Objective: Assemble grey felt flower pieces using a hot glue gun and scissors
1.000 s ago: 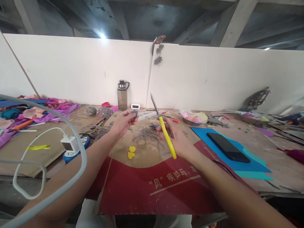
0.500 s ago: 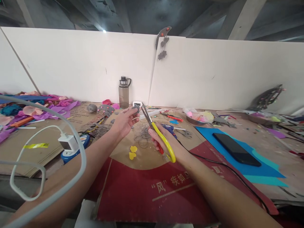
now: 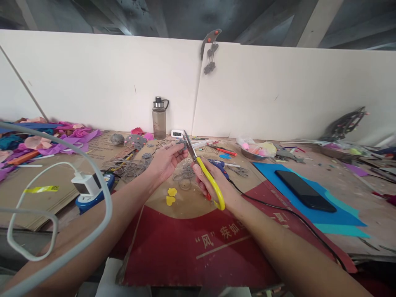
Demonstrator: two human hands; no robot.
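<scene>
My left hand (image 3: 168, 160) pinches a small grey felt piece (image 3: 182, 142) between thumb and fingertips. In my right hand (image 3: 210, 177) is a pair of scissors (image 3: 210, 177) with yellow and red handles, the blades pointing up and away beside the felt piece. Whether the blades touch the felt I cannot tell. Beneath the hands lie a tangle of grey yarn (image 3: 185, 178) and two small yellow cut-outs (image 3: 171, 196), one of them heart-shaped, on a red and brown cardboard sheet (image 3: 173, 255).
A blue glue gun (image 3: 220, 166) lies behind my right hand, its black cord running right. Further right, a phone (image 3: 305, 190) rests on blue sheets (image 3: 337, 218). At the back stand a bottle (image 3: 159, 121) and a small white digital display (image 3: 177, 133). A white cable (image 3: 107, 206) loops across the left foreground.
My left hand has moved slightly right with the grey felt piece, nearer the scissor blades. The blades look closer together. The whole view has shifted a little.
</scene>
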